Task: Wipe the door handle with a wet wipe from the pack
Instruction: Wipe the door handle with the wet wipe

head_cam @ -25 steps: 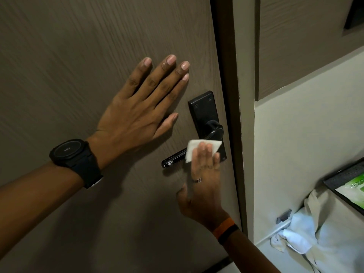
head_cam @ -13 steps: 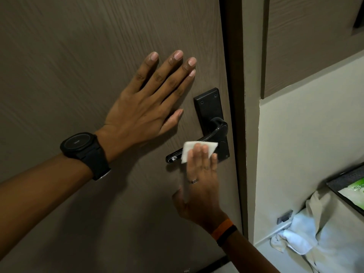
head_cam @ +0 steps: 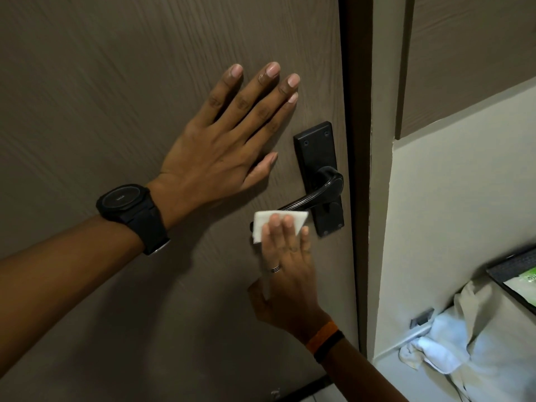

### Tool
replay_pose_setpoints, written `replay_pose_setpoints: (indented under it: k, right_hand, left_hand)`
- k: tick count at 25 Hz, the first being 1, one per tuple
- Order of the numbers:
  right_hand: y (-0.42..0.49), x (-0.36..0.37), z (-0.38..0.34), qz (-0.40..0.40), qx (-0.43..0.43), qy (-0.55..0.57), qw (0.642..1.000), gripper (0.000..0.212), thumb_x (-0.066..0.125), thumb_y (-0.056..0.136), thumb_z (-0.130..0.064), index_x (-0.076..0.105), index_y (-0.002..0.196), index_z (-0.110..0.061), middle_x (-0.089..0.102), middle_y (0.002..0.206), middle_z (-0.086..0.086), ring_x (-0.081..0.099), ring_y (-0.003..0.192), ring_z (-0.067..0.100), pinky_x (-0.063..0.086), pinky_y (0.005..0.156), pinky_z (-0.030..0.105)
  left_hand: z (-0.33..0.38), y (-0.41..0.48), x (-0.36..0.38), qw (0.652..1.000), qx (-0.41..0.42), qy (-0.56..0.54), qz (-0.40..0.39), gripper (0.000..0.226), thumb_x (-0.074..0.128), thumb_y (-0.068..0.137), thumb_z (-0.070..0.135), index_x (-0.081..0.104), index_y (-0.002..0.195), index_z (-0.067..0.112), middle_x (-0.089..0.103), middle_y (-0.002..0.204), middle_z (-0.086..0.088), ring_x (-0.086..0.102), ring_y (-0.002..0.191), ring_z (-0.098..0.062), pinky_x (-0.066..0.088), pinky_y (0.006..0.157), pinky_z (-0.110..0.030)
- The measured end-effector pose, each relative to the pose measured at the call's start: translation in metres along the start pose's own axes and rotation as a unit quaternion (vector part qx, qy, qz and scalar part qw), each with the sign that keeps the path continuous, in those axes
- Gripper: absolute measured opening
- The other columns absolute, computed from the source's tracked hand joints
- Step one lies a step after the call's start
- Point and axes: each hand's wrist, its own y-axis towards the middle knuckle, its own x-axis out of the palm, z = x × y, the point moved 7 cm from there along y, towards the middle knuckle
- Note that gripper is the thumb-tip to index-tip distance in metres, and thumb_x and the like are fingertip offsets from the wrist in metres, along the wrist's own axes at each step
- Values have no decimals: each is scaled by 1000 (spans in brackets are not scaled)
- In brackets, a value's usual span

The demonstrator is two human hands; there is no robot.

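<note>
Currently the left hand (head_cam: 220, 158), wearing a black round-faced wristwatch (head_cam: 127, 207), lies flat and fully spread on the brown wood-grain door (head_cam: 101, 82), holding nothing; it appears to brace the panel. If this pressure slackens, the door may swing under the wiping force.

Just right of it and lower, the right hand (head_cam: 287, 265) presses a folded white wet wipe (head_cam: 274, 223) against the free end of the black metal lever door handle (head_cam: 313, 192). Its fingers lie extended over the wipe, thumb apart; this grip is a flat press, not a closed pinch, so the wipe can slip off the lever tip. Excess downward force would depress the lever and unlatch the door.

At far right, a green-printed item, possibly the wet-wipe pack (head_cam: 522, 282), sits blurred at the frame edge.
</note>
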Motion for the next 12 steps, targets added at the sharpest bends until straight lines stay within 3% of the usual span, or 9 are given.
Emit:
replay_pose_setpoints:
  k: [4, 6, 9, 12]
  right_hand:
    - [0, -1, 6, -12, -45, -45, 998, 117, 70, 73, -32, -4, 162, -14, -9, 172, 1, -3, 161, 21, -8, 130, 45]
    - [4, -10, 26, 13, 6, -61, 998, 111, 62, 75, -27, -5, 162, -16, -12, 172, -2, -5, 160, 19, -8, 131, 44]
    - [8, -17, 35, 49, 75, -35, 995, 116, 66, 72, -21, -6, 162, -14, -11, 172, -1, -5, 161, 22, -5, 131, 45]
    - [4, -5, 9, 5, -1, -12, 1000, 124, 75, 69, -26, -6, 162, -11, -11, 172, 4, -5, 161, 25, -6, 131, 45]
  left_hand:
    - [0, -1, 1, 1000, 0, 4, -1, 70, 21, 109, 48, 8, 163, 5, 12, 171, -14, 12, 156, -34, 9, 124, -53]
    - [0, -1, 1, 1000, -2, 5, 1, 70, 22, 109, 48, 8, 163, 5, 12, 170, -15, 13, 156, -34, 10, 124, -53]
    - [1, 0, 1, 1000, -1, 8, 0, 70, 22, 109, 48, 9, 163, 5, 13, 170, -15, 14, 156, -34, 10, 123, -53]
    - [1, -1, 2, 1000, -7, 3, -2, 70, 22, 109, 48, 7, 163, 5, 11, 171, -14, 11, 157, -34, 9, 124, -53]
